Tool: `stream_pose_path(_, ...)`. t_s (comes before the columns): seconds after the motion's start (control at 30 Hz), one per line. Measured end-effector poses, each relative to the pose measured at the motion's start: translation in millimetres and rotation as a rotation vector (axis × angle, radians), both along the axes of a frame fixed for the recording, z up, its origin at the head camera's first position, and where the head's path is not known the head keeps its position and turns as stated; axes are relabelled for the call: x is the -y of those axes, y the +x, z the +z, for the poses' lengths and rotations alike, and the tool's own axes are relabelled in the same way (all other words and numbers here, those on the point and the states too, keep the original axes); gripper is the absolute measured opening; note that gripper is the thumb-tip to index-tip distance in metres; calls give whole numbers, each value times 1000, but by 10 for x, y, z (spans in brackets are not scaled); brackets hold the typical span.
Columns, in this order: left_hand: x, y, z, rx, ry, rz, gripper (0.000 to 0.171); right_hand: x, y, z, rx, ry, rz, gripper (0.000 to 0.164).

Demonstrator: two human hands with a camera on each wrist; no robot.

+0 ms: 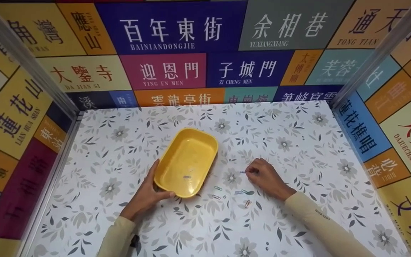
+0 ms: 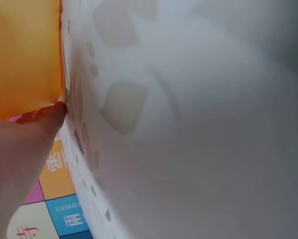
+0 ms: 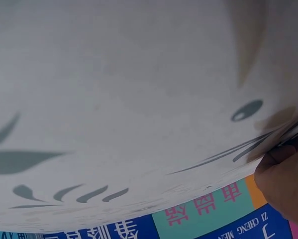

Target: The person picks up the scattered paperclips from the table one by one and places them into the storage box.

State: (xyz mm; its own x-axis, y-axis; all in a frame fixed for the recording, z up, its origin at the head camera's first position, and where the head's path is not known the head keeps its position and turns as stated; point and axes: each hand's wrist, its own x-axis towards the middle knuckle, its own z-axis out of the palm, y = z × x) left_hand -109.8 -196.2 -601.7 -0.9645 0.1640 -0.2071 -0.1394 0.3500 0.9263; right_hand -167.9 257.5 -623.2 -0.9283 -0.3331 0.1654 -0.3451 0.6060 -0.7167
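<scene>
My left hand [image 1: 152, 194] grips the near left corner of a yellow plastic tray [image 1: 180, 150], thumb along the near edge and fingers at the left side. In the left wrist view, the thumb lies against the tray's wall [image 2: 27, 55]. Inside the tray is a bluish paper clip [image 1: 187, 177]. To the right of the tray, my right hand [image 1: 268, 178] is low over the table with its fingers curled, pinching a blue paper clip [image 1: 242, 172] that pokes out at the fingertips. The right wrist view shows only part of that hand [image 3: 285, 174]; its clip is hidden there.
Between tray and right hand lie several loose clips, among them a green paper clip [image 1: 218, 188], a dark-and-white paper clip [image 1: 216, 197] and an orange paper clip [image 1: 247, 203]. A flower-patterned tabletop [image 1: 277, 232] is enclosed by panels of coloured signs [image 1: 170, 69].
</scene>
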Motion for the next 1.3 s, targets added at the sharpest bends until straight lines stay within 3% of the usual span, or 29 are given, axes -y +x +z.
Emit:
stream_pose_path(0.4, 18, -12, -17, -47, 58, -18, 132, -6, -10, 36, 31, -8, 10, 12)
stream_pose_path(0.73, 22, -3, -24, -33, 43, -3, 128, -11, 3, 36, 3, 11, 36, 12)
stream_pose_path(1.3, -18, -15, -11, -13, 42, 22, 130, -27, -53, 112, 45, 8, 60, 8)
